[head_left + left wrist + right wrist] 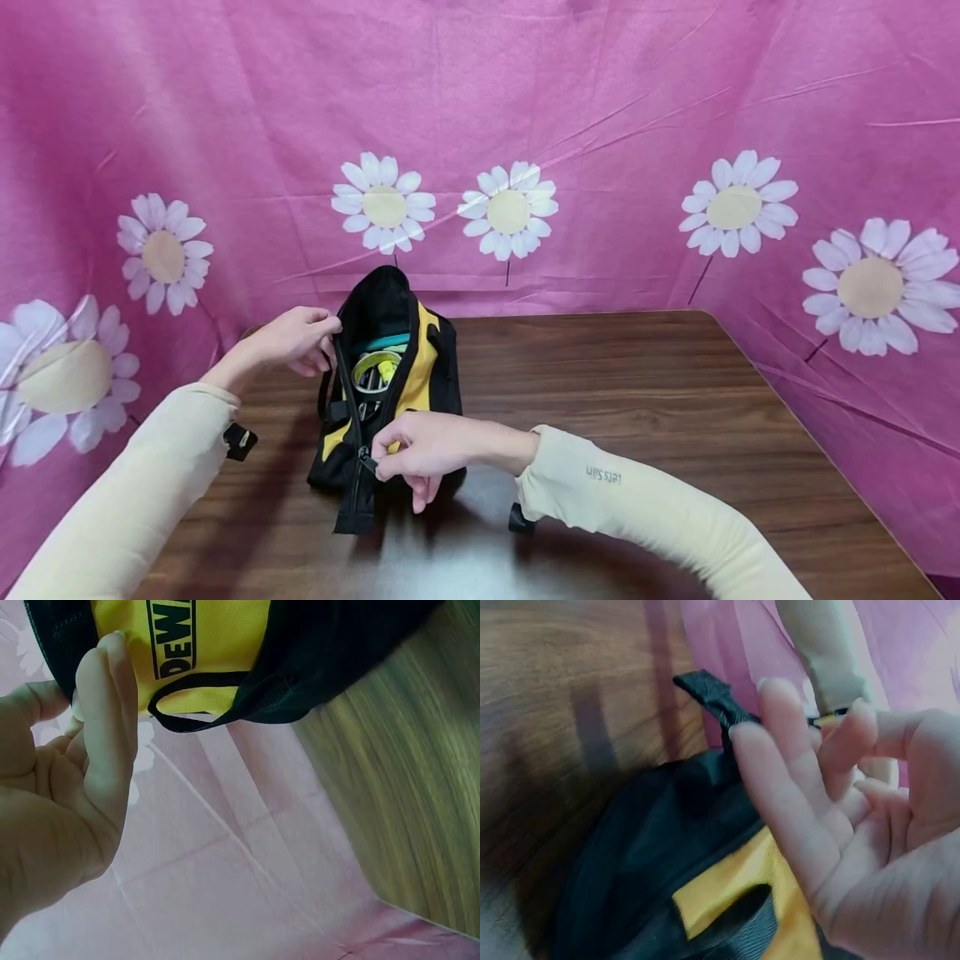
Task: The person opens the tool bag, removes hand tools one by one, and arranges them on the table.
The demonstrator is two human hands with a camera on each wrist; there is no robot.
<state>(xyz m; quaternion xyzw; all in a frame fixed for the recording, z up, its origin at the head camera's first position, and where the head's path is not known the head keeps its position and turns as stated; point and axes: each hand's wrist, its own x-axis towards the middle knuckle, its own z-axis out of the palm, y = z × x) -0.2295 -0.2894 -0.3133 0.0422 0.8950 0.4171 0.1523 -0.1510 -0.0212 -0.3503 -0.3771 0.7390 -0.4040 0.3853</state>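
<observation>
A black and yellow tool bag stands on the table with its zippered top gaping. My left hand pinches the black edge of the opening on its left side. Lettering and a black strap loop show on the bag's yellow side in the left wrist view. At the near end, my right hand pinches the zipper pull between thumb and index finger. The zipper's tail end sticks out toward me. Inside the bag lie a yellow-green ring and a teal item.
The bag sits on the left part of a brown wood-grain table. A pink cloth with white daisies hangs behind and along the sides. Black straps hang at both wrists.
</observation>
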